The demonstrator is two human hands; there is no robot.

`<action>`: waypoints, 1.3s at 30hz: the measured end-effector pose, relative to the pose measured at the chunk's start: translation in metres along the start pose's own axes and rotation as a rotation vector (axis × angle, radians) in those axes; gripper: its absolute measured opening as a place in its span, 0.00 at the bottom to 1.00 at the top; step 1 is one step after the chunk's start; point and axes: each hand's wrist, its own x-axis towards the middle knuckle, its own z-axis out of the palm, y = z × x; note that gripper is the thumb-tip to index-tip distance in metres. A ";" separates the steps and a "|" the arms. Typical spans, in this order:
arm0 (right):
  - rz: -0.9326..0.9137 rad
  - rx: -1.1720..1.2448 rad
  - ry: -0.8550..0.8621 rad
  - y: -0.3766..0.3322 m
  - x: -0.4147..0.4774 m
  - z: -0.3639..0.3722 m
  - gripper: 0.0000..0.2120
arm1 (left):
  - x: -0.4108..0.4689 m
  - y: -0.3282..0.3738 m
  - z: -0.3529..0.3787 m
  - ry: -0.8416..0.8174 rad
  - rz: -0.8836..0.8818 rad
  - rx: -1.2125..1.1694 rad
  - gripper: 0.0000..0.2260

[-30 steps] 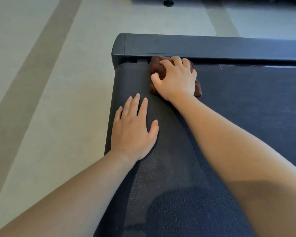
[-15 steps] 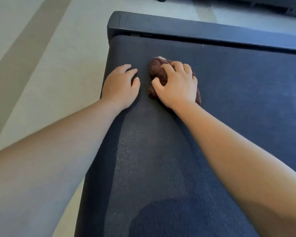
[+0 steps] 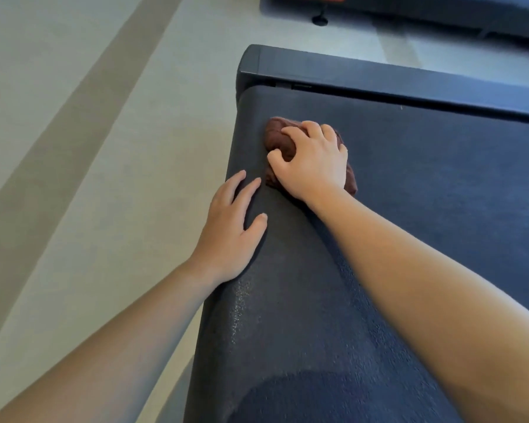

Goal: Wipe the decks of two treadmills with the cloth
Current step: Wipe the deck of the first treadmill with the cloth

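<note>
A dark treadmill deck fills the right half of the head view, with its rear end cap across the far edge. A bunched brown cloth lies on the belt near the far left corner. My right hand grips the cloth from above, fingers curled into it, and presses it onto the belt. My left hand rests flat on the belt's left edge, fingers straight, just below and left of the cloth, holding nothing.
Pale floor with a darker stripe lies left of the deck. A second dark machine with a round foot stands beyond the end cap at the top. A shadow falls on the near belt.
My right hand drew the cloth back from the end cap along the belt. My left hand moved from flat to curled near the cloth, then back to lying flat lower on the belt's edge.
</note>
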 end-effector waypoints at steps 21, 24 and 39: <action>-0.035 -0.044 -0.051 -0.019 0.042 0.009 0.25 | -0.001 -0.001 -0.006 -0.061 -0.036 0.039 0.25; -0.114 -0.009 -0.047 -0.023 -0.013 0.000 0.23 | -0.029 0.002 -0.009 -0.106 -0.049 0.054 0.28; -0.136 0.027 -0.039 -0.033 -0.108 -0.023 0.24 | -0.122 -0.014 -0.010 -0.117 -0.036 -0.164 0.32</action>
